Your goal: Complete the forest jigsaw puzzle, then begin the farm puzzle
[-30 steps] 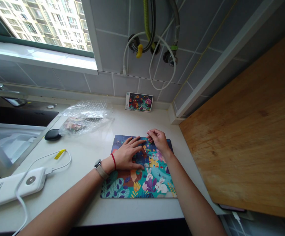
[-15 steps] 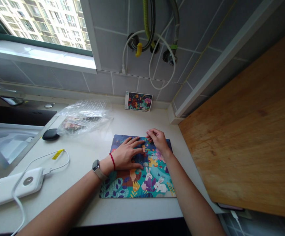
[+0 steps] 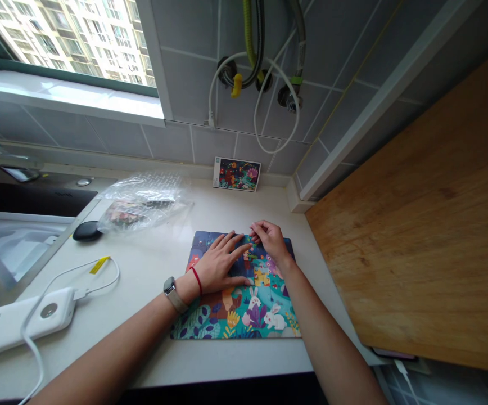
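A colourful jigsaw puzzle point(image 3: 244, 315) with rabbits and leaves lies on the white counter point(image 3: 151, 264). My left hand point(image 3: 221, 264) lies flat on the puzzle's upper middle, fingers spread and pointing toward the far right. My right hand point(image 3: 269, 237) rests at the puzzle's far edge with its fingers curled and pinched together at a spot on the top row; whether a piece is under them is hidden. A watch and a red string sit on my left wrist.
A small reference picture card point(image 3: 236, 174) leans on the tiled wall. A clear plastic bag point(image 3: 145, 199) with pieces lies to the left, beside a black oval object point(image 3: 86, 231). A white power bank point(image 3: 14, 323) with cable lies near left. A wooden board point(image 3: 429, 236) stands at the right.
My left hand's fingers have swung slightly toward the far right, closer to my right hand. My right hand has stayed at the puzzle's top edge.
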Tool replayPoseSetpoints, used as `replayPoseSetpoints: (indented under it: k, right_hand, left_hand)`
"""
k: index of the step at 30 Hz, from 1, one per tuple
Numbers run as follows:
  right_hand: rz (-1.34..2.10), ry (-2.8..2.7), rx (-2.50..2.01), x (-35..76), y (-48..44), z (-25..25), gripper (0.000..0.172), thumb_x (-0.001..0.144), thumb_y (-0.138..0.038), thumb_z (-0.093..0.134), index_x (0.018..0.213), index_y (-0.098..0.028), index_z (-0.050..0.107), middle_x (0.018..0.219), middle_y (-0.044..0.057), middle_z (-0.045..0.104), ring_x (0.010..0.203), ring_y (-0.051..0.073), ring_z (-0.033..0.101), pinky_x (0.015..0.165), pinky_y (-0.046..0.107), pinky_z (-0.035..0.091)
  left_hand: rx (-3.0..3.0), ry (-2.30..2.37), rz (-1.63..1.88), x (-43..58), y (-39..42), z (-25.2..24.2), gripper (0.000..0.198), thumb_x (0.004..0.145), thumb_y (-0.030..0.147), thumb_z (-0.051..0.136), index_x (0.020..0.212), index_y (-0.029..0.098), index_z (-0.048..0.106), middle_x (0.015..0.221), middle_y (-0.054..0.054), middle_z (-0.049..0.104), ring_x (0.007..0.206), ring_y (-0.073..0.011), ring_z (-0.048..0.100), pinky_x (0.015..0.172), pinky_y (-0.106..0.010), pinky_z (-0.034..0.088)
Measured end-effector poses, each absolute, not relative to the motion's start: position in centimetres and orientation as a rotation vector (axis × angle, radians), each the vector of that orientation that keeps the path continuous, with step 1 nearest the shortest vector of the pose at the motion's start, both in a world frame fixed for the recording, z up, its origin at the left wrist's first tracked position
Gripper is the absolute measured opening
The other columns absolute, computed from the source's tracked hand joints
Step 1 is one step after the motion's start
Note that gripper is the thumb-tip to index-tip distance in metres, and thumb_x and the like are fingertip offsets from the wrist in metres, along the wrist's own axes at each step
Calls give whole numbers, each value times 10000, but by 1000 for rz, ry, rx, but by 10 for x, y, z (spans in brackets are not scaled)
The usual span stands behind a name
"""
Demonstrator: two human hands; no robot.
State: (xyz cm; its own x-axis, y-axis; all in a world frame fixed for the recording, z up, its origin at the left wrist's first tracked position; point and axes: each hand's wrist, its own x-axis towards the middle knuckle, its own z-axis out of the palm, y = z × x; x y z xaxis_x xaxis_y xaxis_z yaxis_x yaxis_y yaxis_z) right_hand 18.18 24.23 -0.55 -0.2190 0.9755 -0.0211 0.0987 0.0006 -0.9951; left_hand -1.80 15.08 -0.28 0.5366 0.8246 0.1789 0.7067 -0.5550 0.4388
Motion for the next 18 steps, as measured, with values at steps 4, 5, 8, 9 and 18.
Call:
replayPoseSetpoints:
  k: [4, 5, 8, 9, 18]
  right_hand:
    - [1329, -1444, -1169, 182, 242, -6, 445, 793, -630, 736, 797, -186, 706, 690, 28, 703, 589, 139, 623, 566, 241, 527]
    - [1327, -1448, -1170, 182, 242, -6, 448, 794, -634, 733, 797, -187, 706, 691, 29, 704, 588, 139, 623, 566, 242, 528]
    - [1326, -1457, -1174, 181, 241, -4, 454, 790, -641, 729, 796, -188, 707, 687, 29, 703, 586, 142, 623, 566, 246, 530]
    - [1328, -1455, -1174, 181, 241, -3, 453, 788, -641, 730, 796, -189, 706, 686, 28, 703, 586, 142, 624, 567, 247, 531]
    - [1373, -1408, -1159, 181, 243, -3, 433, 784, -613, 722, 775, -181, 695, 672, 34, 714, 563, 139, 636, 535, 232, 518]
  left_hand:
    - [2492, 1234, 510, -17, 150, -4, 770, 876, 770, 595, 1523, 364, 494, 1629, -105, 410, 1530, -447, 289, 1204, -686, 264]
    - [2495, 1228, 504, -17, 150, -4, 751, 883, 764, 593, 1515, 369, 503, 1627, -104, 414, 1527, -448, 296, 1201, -696, 260]
    - [2490, 1218, 497, -18, 151, -2, 780, 876, 762, 605, 1522, 338, 497, 1629, -118, 414, 1528, -449, 298, 1203, -703, 260]
    - [2486, 1210, 502, -19, 152, 0, 789, 875, 759, 611, 1521, 321, 496, 1625, -121, 421, 1528, -445, 300, 1205, -699, 266]
    - [2459, 1267, 425, -58, 157, 32, 561, 852, 409, 787, 1363, 250, 618, 1395, -123, 643, 1222, -329, 650, 1031, -494, 555]
